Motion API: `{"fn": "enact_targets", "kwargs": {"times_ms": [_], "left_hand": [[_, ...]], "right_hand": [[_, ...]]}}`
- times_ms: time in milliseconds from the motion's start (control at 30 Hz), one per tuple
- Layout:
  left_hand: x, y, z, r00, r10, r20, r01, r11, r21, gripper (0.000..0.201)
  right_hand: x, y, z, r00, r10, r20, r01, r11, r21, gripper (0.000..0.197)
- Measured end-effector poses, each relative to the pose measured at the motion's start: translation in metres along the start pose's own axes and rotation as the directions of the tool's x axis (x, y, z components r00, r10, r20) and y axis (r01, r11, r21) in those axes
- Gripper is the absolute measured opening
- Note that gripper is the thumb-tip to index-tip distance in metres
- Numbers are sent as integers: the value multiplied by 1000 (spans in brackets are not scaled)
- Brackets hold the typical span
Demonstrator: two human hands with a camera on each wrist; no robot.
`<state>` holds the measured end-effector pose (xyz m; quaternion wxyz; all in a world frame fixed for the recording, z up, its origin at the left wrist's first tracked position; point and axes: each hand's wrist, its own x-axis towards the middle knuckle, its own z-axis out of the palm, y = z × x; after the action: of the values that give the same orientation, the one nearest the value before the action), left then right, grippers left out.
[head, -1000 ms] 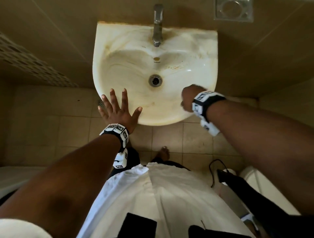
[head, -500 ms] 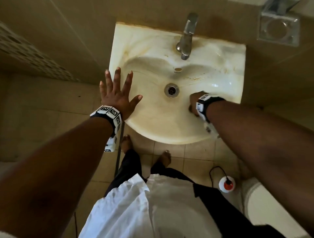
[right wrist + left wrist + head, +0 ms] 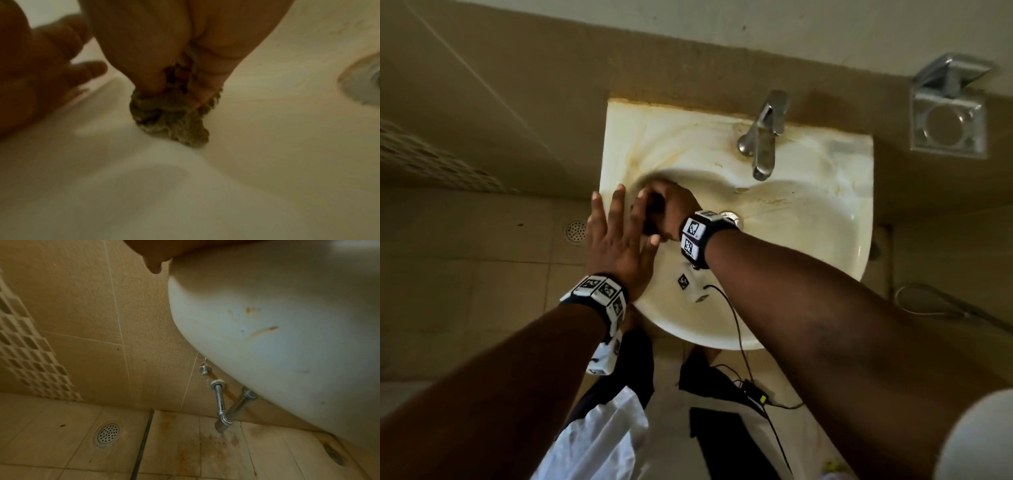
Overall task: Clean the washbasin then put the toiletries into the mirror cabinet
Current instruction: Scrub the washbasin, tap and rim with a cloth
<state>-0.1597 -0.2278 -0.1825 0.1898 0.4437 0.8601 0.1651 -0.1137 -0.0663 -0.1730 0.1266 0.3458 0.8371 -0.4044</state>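
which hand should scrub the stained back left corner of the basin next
Right. The right hand already grips the scrubber against the washbasin wall there, while the left hand lies flat on the rim, holding nothing.

I can read no words, brand names or numbers anywhere in my views. The only signs are black-and-white square code markers on the left wristband [image 3: 599, 291] at seven o'clock and the right wristband [image 3: 697, 236] near centre.
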Motion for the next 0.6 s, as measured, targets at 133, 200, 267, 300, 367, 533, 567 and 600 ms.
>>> {"fn": "enact_targets", "kwargs": {"times_ms": [133, 200, 267, 300, 367, 533, 567, 600], "left_hand": [[-1, 0, -2, 1000, -14, 16, 14, 999, 36, 75], [-1, 0, -3, 999, -24, 41, 22, 999, 37, 75], [0, 0, -4, 998, -26, 57, 24, 999, 38, 75], [0, 0, -4, 998, -25, 60, 23, 999, 34, 75], [0, 0, -5, 998, -26, 59, 24, 999, 24, 75], [0, 3, -8, 996, -38, 83, 34, 998, 52, 76], [0, 3, -9, 996, -39, 84, 34, 998, 58, 76], [0, 4, -9, 996, -40, 85, 35, 997, 64, 76]], "right_hand": [[0, 45, -4, 998, -45, 48, 59, 938, -343, 41], [-8, 79, -19, 999, -11, 48, 30, 911, -412, 33], [-23, 112, -45, 999, 42, 24, -23, 848, -529, 29], [-30, 132, -60, 997, 71, -14, -66, 816, -574, 30], [-48, 159, -91, 988, 96, -117, -149, 746, -649, 32], [-101, 193, -147, 930, 219, -296, -351, 765, -539, 32], [-103, 194, -156, 895, 245, -372, -425, 720, -549, 26], [-104, 196, -162, 860, 236, -453, -455, 756, -471, 24]]}}
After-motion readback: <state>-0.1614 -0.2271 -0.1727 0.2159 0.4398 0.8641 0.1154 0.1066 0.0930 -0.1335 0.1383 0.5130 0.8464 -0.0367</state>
